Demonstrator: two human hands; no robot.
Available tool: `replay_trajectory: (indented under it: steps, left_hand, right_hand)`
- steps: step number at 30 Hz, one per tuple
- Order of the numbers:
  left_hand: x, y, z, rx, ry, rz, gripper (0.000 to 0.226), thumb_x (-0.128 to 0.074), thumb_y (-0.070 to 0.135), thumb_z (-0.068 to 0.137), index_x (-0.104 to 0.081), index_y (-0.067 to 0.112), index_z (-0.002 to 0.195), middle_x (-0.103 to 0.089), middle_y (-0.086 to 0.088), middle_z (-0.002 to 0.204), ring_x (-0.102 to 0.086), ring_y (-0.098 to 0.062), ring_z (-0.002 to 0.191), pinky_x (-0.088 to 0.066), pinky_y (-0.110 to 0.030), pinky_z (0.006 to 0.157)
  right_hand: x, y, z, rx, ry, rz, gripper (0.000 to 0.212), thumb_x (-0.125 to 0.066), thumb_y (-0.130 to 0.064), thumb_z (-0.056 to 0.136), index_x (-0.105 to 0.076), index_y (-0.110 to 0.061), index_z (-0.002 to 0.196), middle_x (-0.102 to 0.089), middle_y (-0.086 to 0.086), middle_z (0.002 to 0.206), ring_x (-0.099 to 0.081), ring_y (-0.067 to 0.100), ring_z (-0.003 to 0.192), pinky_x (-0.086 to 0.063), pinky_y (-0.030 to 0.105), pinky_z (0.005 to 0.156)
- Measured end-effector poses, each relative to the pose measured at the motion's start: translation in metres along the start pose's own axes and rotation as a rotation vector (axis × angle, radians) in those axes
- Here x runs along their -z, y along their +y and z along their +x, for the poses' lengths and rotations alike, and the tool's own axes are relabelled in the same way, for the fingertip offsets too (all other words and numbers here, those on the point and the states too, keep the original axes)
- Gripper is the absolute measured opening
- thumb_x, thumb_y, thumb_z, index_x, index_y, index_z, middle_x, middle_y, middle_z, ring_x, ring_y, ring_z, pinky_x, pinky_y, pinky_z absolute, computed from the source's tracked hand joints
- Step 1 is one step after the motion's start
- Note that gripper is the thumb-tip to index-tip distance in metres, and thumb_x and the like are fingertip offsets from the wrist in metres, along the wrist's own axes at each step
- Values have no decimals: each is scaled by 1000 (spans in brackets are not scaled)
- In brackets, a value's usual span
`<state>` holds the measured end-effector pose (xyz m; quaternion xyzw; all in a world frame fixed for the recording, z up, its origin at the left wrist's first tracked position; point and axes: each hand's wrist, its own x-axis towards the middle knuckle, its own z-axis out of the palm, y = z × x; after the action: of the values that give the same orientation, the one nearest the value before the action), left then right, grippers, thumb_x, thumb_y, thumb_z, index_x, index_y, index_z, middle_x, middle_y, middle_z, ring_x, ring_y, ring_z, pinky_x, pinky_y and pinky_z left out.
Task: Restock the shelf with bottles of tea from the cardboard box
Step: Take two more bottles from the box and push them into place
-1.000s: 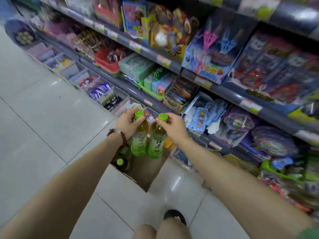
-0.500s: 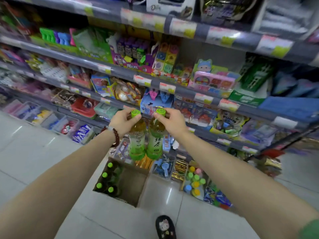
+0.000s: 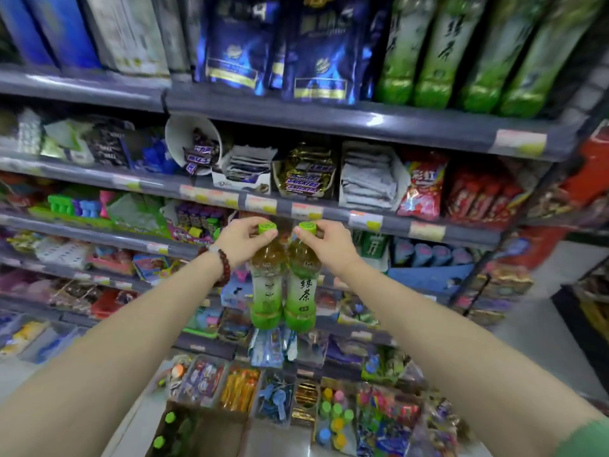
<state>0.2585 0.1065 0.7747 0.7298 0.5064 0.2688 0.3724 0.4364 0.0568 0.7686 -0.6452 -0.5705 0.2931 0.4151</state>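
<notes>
Change: 2 clear plastic green-capped tea bottles (image 3: 283, 285) have risen from the brown cardboard box (image 3: 211, 433), now far below the hands.
Left hand (image 3: 242, 244): pinching 1 cap.
Right hand (image 3: 329, 242): pinching the other.
Meaning: shelving comes next, likely beside the tall green tea bottles (image 3: 461, 54) above.

Cool, even store light falls from overhead, with soft white glare on the grey shelf rail (image 3: 372, 122) well above the fingers (image 3: 242, 230). Near the fingers things look fairly sharp; farther out, packets smear into motion blur. The shelf lines bow at the edges, and the floor (image 3: 540, 308) is washed pale.
</notes>
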Motion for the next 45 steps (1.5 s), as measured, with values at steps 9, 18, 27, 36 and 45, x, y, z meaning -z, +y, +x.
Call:
replay_trajectory:
  steps: [9, 18, 27, 36, 45]
  left_hand:
    - [9, 100, 37, -189, -54, -115, 18, -60, 20, 88, -67, 11, 102, -66, -3, 90, -59, -5, 77, -47, -21, 74]
    - [20, 193, 60, -396, -22, -146, 2, -66, 26, 84, -67, 27, 84, -69, -1, 98, -63, -20, 109, -47, -37, 101]
    - [23, 291, 69, -571, 1, -203, 28, -66, 25, 84, -69, 8, 105, -70, -5, 102, -64, -15, 101, -50, -29, 92]
    - [8, 368, 74, -709, 82, -312, 22, -71, 24, 79, -69, 19, 101, -72, -4, 95, -68, -19, 95, -54, -38, 91]
    - [-37, 406, 86, -746, 111, -385, 23, -72, 24, 77, -69, 23, 100, -72, 3, 95, -68, -13, 94, -56, -38, 88]
  right_hand:
    - [81, -47, 14, 45, 173, -37, 30, -63, -38, 87, -72, -9, 85, -74, 14, 84, -67, 25, 79, -52, 45, 80]
    - [167, -103, 14, 150, 358, -140, 40, -62, -41, 88, -67, -3, 77, -51, 4, 56, -46, 17, 55, -37, 28, 57]
    - [247, -150, 13, 262, 504, -210, 43, -59, -41, 89, -69, 0, 98, -71, 15, 80, -65, 26, 70, -51, 29, 64]
    - [304, -167, 8, 339, 724, -200, 21, -63, -34, 88, -68, -15, 92, -71, 4, 89, -65, 20, 87, -51, 36, 83]
    - [344, -148, 17, 371, 918, -168, 23, -63, -32, 88, -65, -14, 103, -63, -5, 89, -56, 12, 86, -37, 21, 76]
